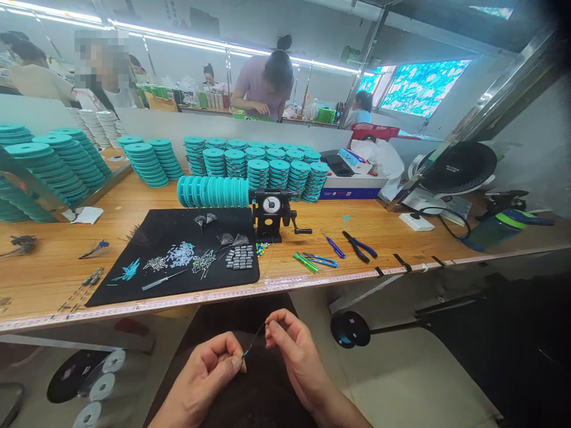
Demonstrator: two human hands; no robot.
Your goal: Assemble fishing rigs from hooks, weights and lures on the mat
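Thin dark line [255, 340] held in front of the black mat [165, 229]
The left hand's [200, 374] fingers [233, 364] pinch its teal-tipped end; the right hand's [297, 359] fingers [277, 324] grasp it higher up. Both grips sit close together, which keeps the short span steady and controlled.

Work mat [178, 291] laid on workbench [303, 261], hand-crank winder [270, 214] set just right of mat, spools [279, 173] stacked behind it, pliers [359, 246] further right, thin line [255, 340] held between left hand [200, 380] and right hand [297, 356] before bench edge
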